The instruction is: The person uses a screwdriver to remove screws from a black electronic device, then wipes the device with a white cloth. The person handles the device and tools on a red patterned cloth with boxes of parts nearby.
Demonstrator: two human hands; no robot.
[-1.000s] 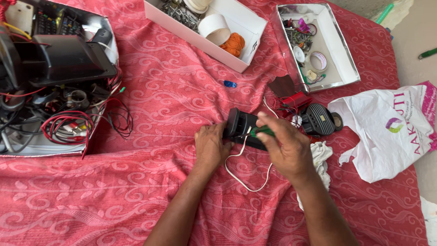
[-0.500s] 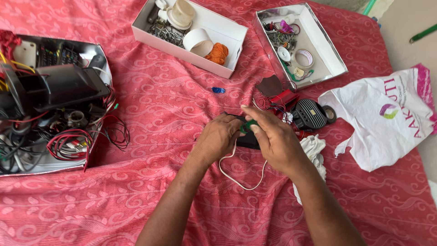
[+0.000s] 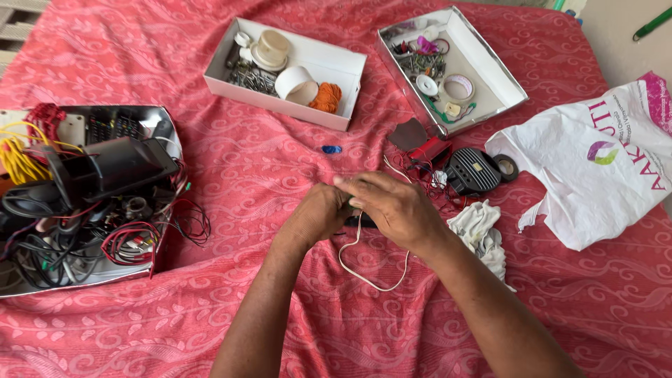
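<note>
While your left hand (image 3: 318, 213) and right hand (image 3: 392, 210) meet at frame centre, both clasp a small dark device (image 3: 360, 221), mostly hidden, trailing a white cord (image 3: 364, 269) toward 6 o'clock. At 3 o'clock lies a white rag (image 3: 479, 227); at 9 o'clock, a box of cables (image 3: 91, 203).

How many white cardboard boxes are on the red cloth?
2. One white box lies at top centre, holding an orange thread bundle; the other white box lies to its right, above the white plastic bag. None looks hidden.
</note>
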